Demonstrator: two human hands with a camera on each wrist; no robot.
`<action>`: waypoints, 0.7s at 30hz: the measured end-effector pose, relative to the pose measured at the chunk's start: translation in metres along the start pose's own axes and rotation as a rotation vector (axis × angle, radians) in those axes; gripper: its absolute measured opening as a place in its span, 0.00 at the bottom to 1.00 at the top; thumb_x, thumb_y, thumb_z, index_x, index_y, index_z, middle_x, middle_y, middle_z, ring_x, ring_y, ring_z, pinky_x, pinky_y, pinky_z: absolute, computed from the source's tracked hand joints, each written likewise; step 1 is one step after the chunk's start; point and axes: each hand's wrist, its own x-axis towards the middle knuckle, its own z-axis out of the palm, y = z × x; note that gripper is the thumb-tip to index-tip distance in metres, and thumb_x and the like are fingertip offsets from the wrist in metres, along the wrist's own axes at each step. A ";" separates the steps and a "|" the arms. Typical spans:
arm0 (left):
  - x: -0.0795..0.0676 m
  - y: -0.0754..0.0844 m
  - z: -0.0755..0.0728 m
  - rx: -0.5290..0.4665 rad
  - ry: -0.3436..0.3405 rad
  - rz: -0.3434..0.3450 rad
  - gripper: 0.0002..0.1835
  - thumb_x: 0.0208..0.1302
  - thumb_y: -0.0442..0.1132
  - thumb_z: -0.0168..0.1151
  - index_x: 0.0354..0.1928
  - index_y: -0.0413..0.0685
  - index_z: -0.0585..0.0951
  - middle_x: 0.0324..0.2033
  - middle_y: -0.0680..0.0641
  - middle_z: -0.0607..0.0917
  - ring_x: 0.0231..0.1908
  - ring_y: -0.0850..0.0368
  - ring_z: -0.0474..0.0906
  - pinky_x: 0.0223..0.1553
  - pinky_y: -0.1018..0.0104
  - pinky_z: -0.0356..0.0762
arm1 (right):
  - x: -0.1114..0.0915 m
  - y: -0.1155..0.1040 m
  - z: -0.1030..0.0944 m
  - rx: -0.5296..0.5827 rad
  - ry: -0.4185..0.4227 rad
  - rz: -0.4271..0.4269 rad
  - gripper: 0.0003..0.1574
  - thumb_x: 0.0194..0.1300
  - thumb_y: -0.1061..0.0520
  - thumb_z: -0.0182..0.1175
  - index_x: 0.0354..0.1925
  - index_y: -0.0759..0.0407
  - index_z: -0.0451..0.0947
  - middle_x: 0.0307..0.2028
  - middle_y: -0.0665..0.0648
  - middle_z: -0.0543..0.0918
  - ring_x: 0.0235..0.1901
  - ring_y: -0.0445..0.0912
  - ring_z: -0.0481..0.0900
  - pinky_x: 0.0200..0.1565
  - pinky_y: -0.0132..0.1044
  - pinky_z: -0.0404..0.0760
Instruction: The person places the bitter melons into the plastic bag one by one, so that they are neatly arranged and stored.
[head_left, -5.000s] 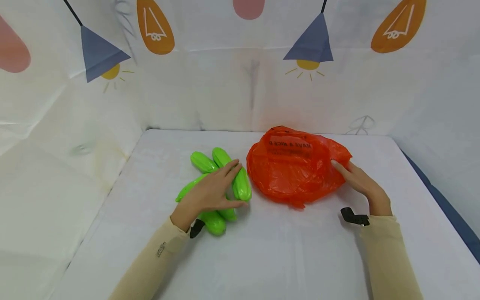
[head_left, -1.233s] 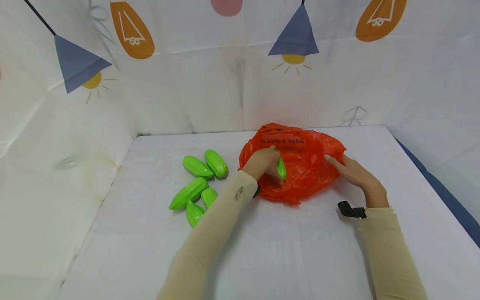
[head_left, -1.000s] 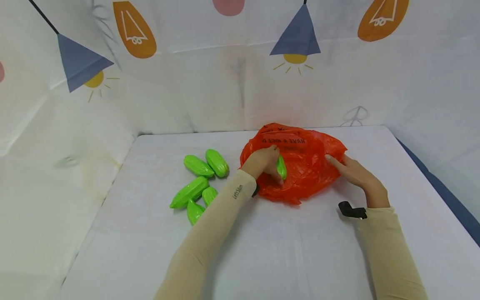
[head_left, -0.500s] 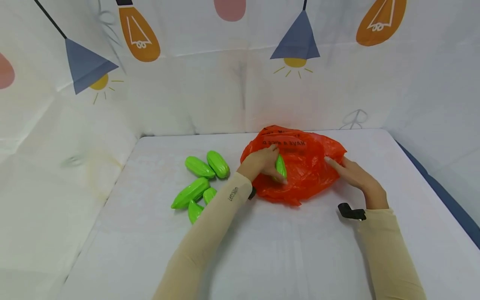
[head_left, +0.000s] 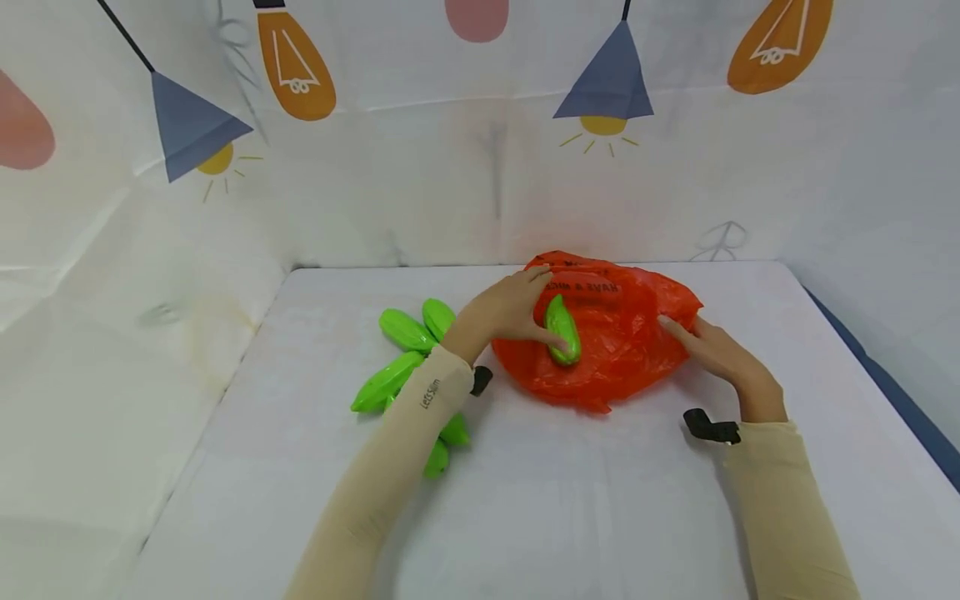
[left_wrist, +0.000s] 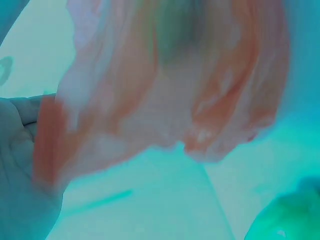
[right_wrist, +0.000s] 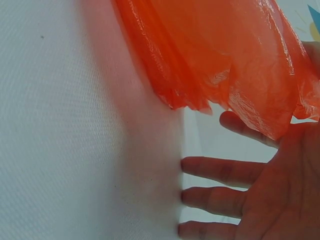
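A red plastic bag [head_left: 600, 367] with mirrored black lettering lies spread towards the back of the table. On its red film rests one shiny bright-green, zucchini-like vegetable [head_left: 562, 330]. My left hand [head_left: 502, 310] hovers just left of this vegetable, fingers and thumb spread apart, the thumb tip overlapping its edge. At the bag's right edge, my right hand [head_left: 716, 350] pinches the film between thumb and index finger. The right wrist view shows the other fingers [right_wrist: 215, 199] stretched out below the bag [right_wrist: 200, 50]. The left wrist view is blurred, with the bag [left_wrist: 125, 120] filling its middle.
Several more green vegetables [head_left: 386, 382] form a loose cluster on the left of the white table [head_left: 540, 508], partly covered by my left sleeve. A pale printed curtain [head_left: 420, 183] stands behind the table. Black wrist cameras [head_left: 708, 427] stick out from both cuffs.
My left hand went from the cluster to the bag with one vegetable. In the last half second its fingers parted and it drew back left, leaving the vegetable. My right hand stays put.
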 end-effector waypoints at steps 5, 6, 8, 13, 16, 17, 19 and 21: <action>-0.023 -0.014 -0.012 -0.054 0.083 -0.024 0.66 0.44 0.76 0.66 0.78 0.48 0.48 0.78 0.49 0.48 0.76 0.50 0.48 0.74 0.53 0.56 | 0.001 0.001 0.000 0.007 -0.002 -0.001 0.61 0.68 0.21 0.35 0.78 0.59 0.30 0.73 0.73 0.51 0.70 0.71 0.50 0.60 0.78 0.55; -0.027 -0.017 -0.013 -0.064 0.091 -0.030 0.66 0.44 0.76 0.66 0.78 0.49 0.48 0.78 0.49 0.48 0.76 0.50 0.48 0.74 0.52 0.56 | 0.001 0.001 0.000 0.006 -0.003 0.000 0.61 0.67 0.21 0.35 0.78 0.59 0.30 0.73 0.73 0.51 0.70 0.71 0.50 0.60 0.78 0.55; -0.034 -0.023 -0.014 -0.077 0.097 -0.052 0.66 0.44 0.76 0.66 0.78 0.50 0.47 0.78 0.51 0.47 0.77 0.51 0.47 0.74 0.52 0.56 | 0.000 0.001 -0.001 0.005 -0.003 0.001 0.61 0.67 0.21 0.35 0.78 0.59 0.29 0.74 0.73 0.51 0.70 0.72 0.49 0.60 0.78 0.55; -0.046 -0.036 -0.010 -0.100 0.119 -0.072 0.66 0.44 0.77 0.66 0.78 0.50 0.49 0.78 0.51 0.49 0.76 0.51 0.47 0.73 0.52 0.56 | -0.001 0.002 -0.002 0.005 0.000 0.009 0.62 0.67 0.21 0.35 0.78 0.59 0.30 0.73 0.73 0.51 0.69 0.72 0.50 0.59 0.78 0.55; -0.058 -0.045 -0.013 -0.116 0.147 -0.086 0.66 0.43 0.76 0.66 0.78 0.51 0.50 0.78 0.52 0.50 0.76 0.51 0.49 0.73 0.51 0.57 | -0.001 0.003 -0.001 0.011 0.002 0.008 0.62 0.67 0.21 0.35 0.78 0.59 0.30 0.73 0.73 0.51 0.69 0.71 0.50 0.59 0.78 0.56; -0.062 -0.048 -0.014 -0.123 0.156 -0.097 0.65 0.44 0.76 0.66 0.78 0.52 0.50 0.77 0.52 0.50 0.76 0.51 0.49 0.73 0.51 0.57 | -0.001 0.003 -0.001 0.012 0.002 0.007 0.62 0.67 0.21 0.35 0.78 0.59 0.30 0.73 0.73 0.51 0.70 0.71 0.50 0.59 0.78 0.55; -0.072 -0.058 -0.015 -0.140 0.177 -0.120 0.65 0.44 0.75 0.67 0.78 0.53 0.50 0.77 0.53 0.50 0.76 0.51 0.49 0.73 0.50 0.58 | 0.000 0.002 0.000 0.011 0.002 0.005 0.62 0.67 0.21 0.35 0.78 0.59 0.30 0.73 0.73 0.51 0.70 0.71 0.50 0.60 0.78 0.55; -0.082 -0.068 -0.014 -0.156 0.195 -0.139 0.65 0.44 0.74 0.68 0.78 0.52 0.50 0.77 0.53 0.51 0.76 0.51 0.49 0.73 0.50 0.57 | 0.001 0.001 0.000 0.005 0.004 0.003 0.62 0.67 0.21 0.35 0.78 0.60 0.31 0.73 0.73 0.52 0.69 0.71 0.51 0.60 0.78 0.55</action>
